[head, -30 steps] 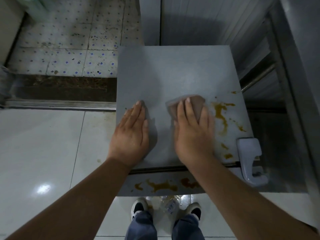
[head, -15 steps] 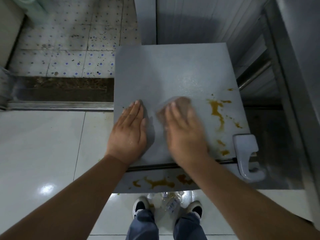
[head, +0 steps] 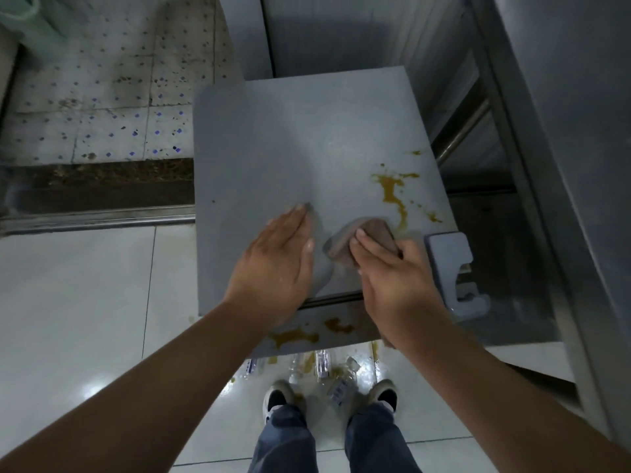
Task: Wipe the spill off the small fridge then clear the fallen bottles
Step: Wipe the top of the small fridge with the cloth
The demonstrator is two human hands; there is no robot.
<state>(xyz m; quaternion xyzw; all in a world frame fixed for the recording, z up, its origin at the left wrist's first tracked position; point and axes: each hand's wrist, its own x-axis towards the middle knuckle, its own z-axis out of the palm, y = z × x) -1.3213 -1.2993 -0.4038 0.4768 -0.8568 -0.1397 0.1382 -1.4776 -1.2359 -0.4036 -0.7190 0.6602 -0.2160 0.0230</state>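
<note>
Right hand (head: 392, 274) presses cloth (head: 370, 235) on fridge (head: 307, 148) beside spill (head: 392, 192), grip released; left hand (head: 276, 264) flat, released. Bottles (head: 327, 370) on floor.

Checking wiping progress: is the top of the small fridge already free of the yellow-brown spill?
No, a yellow-brown spill still streaks the small fridge top beyond the cloth under the right hand.

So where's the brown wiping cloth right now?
In the head view, the brown wiping cloth lies under the right hand on the grey fridge top, beside the orange-brown spill.
</note>
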